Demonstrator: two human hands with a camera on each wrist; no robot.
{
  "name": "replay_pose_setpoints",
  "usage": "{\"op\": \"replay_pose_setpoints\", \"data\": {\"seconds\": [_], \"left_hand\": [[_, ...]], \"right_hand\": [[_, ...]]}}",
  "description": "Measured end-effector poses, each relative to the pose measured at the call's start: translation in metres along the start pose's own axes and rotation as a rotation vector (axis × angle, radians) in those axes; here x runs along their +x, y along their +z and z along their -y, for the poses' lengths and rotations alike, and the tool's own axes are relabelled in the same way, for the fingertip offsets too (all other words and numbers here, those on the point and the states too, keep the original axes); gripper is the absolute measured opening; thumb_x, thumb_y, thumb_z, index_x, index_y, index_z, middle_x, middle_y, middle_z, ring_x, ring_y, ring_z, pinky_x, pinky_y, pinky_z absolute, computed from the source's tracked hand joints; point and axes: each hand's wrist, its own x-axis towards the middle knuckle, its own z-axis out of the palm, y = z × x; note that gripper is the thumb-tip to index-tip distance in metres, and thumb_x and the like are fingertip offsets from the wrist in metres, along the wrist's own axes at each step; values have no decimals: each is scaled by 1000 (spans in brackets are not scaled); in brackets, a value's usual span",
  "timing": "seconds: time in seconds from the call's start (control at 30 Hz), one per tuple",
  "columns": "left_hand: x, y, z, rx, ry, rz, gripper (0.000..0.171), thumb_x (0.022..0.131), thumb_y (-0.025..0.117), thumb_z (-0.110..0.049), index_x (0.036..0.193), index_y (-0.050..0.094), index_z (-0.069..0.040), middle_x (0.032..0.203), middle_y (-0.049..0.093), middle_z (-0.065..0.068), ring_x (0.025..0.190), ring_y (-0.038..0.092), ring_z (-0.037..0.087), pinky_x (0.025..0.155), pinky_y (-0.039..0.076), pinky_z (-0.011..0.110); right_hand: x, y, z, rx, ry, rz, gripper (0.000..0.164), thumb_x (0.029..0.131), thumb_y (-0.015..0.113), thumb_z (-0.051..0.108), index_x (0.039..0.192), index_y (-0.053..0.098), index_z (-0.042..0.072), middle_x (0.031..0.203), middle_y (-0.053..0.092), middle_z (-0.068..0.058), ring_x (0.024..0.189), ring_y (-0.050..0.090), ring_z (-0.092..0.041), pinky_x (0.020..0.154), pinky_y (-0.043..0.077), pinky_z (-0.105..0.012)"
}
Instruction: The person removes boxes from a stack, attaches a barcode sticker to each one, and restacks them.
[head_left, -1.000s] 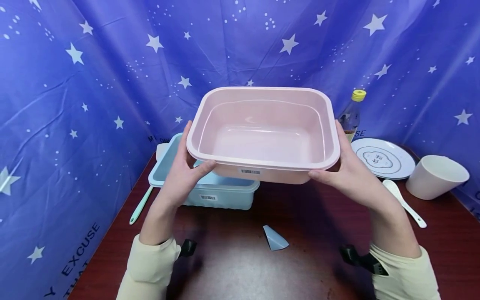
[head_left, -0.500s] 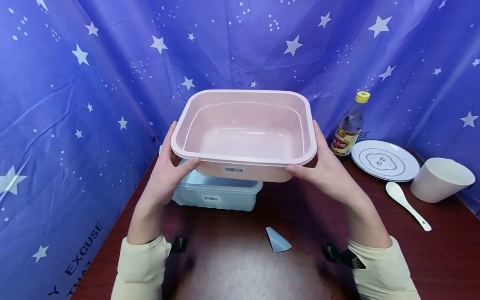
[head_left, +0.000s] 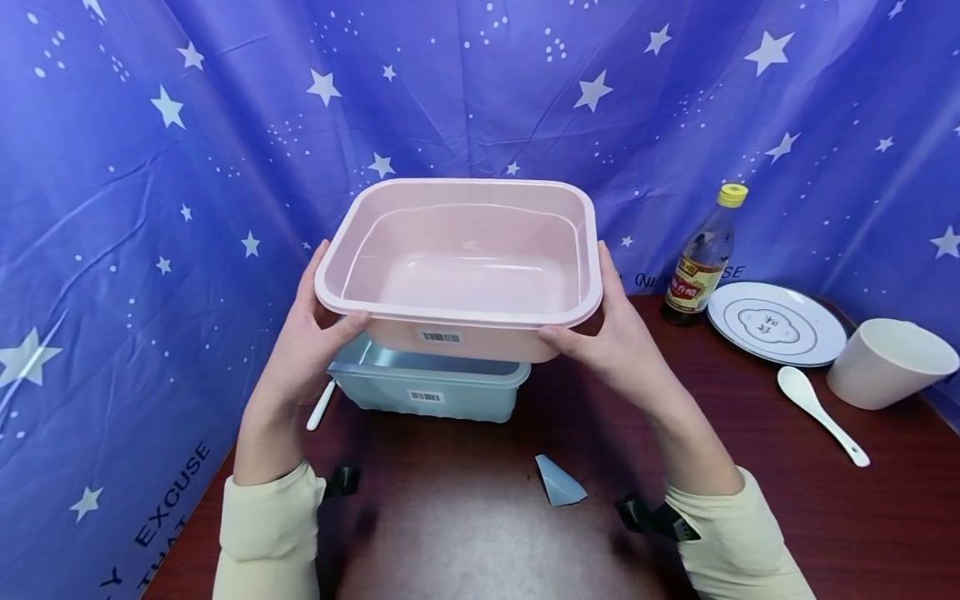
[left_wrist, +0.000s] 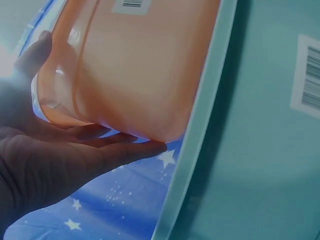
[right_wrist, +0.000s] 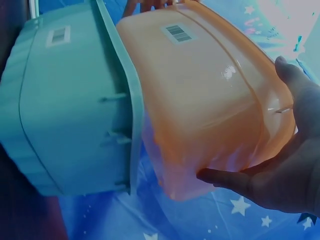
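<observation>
Both hands hold up a pink plastic basin (head_left: 480, 287), one at each end. In the head view the left hand (head_left: 294, 343) has its thumb on the front of the rim, and the right hand (head_left: 611, 337) mirrors it. Fingers of both hands spread along the end walls, as the left wrist view and right wrist view show; the basin (right_wrist: 200, 95) looks orange there. Its inside is bare and faces the head camera. A light-blue basin (head_left: 472, 398) stands on the table below and behind it, its upper part covered from the head view.
A blue triangular scrap (head_left: 559, 482) lies on the brown table (head_left: 465, 517) in front. On the right are a yellow-capped bottle (head_left: 697, 262), white plates (head_left: 810, 325), a white spoon (head_left: 821, 417) and a tilted cup (head_left: 888, 362). A pale handle (head_left: 321, 406) shows at left; a starry curtain (head_left: 465, 100) hangs behind.
Both hands have carried the pink basin to the left, further over the light-blue basin, keeping their grip. The bottle on the right has come fully into sight.
</observation>
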Motion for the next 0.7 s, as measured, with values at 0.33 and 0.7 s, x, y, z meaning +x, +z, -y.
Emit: {"op": "replay_pose_setpoints", "data": {"seconds": [0.33, 0.7], "left_hand": [[-6, -22, -6, 26, -25, 9, 97, 93, 68, -5, 163, 5, -24, 162, 23, 10, 139, 35, 37, 97, 47, 23], [-6, -38, 2, 9, -32, 3, 97, 92, 66, -1, 163, 3, -19, 161, 23, 15, 138, 35, 33, 98, 45, 22]], "right_hand": [[-3, 26, -5, -12, 30, 10, 114, 83, 84, 30, 163, 4, 23, 165, 19, -7, 149, 23, -22, 120, 13, -45], [1, 42, -12, 173, 33, 94, 108, 89, 77, 12, 163, -1, 29, 146, 46, -10, 121, 56, -33, 94, 52, -38]]}}
